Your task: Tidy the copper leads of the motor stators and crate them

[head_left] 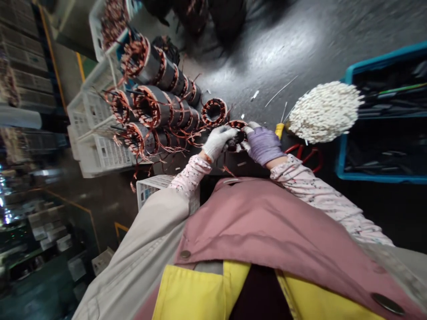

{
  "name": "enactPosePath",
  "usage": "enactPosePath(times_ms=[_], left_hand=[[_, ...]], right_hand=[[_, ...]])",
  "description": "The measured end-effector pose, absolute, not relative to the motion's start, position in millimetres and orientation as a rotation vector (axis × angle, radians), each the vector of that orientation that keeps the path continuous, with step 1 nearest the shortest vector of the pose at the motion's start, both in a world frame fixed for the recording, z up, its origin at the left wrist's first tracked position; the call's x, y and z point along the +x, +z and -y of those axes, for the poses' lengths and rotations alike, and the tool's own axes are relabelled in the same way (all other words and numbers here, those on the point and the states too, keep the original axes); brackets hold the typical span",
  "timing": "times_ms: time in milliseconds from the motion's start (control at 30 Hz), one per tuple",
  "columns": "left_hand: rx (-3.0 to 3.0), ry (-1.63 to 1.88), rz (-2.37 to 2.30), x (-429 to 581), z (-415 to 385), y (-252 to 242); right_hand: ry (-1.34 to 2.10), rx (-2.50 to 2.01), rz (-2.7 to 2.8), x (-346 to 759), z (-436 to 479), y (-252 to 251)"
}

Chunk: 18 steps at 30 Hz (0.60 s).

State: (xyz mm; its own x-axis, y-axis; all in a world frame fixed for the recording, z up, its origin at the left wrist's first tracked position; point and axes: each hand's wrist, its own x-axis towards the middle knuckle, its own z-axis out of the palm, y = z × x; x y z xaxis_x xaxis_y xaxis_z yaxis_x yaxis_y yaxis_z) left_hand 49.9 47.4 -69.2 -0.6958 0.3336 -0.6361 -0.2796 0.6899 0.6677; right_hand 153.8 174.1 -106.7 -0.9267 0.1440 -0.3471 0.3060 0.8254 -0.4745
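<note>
Gripping a copper-wound core (pixel 237 125) from both sides: white-gloved left hand (pixel 217 142) was closed on its left flank, purple-gloved right hand (pixel 266 144) on its right. Core was at the near side of the dark table (pixel 283 53). Second wound core (pixel 214 102) stood just beyond it, leftward. Stacked cores (pixel 160 106) lay farther left of it. To its right: yellow-handled tool (pixel 279 130), near; white bundle (pixel 325 112) and blue bin (pixel 383 178), well apart.

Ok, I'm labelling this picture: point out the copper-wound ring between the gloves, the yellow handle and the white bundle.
Copper-wound ring (pixel 237 124): head view, upper rim.
Yellow handle (pixel 279 130): head view, its middle.
White bundle (pixel 325 112): head view, middle of its face.
</note>
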Motion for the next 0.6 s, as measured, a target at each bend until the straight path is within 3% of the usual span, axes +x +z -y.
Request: enactPosePath(times_ms=[133, 233, 300, 433, 600], left_hand=[[0.622, 0.516, -2.544, 34.0, -38.7, -47.3], [1.07, -0.058, -2.456, 33.5, -56.4, -43.8], [1.213, -0.239, -2.32, 33.6, -75.2, -47.9], [1.086, -0.002, -2.191, 31.6, -96.2, -61.2], [0.93, 0.447, -2.008, 49.1, -58.5, -64.3]], right_hand=[[-0.776, 0.314, -2.725, 152.5, -174.0, -108.5], [-0.738, 0.324, -2.717, 152.2, -173.7, -107.8], [-0.731, 0.323, -2.708, 152.1, -173.4, -107.1], [-0.757, 0.346, -2.697, 152.8, -172.8, -109.8], [-0.827, 0.356, -2.697, 156.8, -175.6, -116.4]])
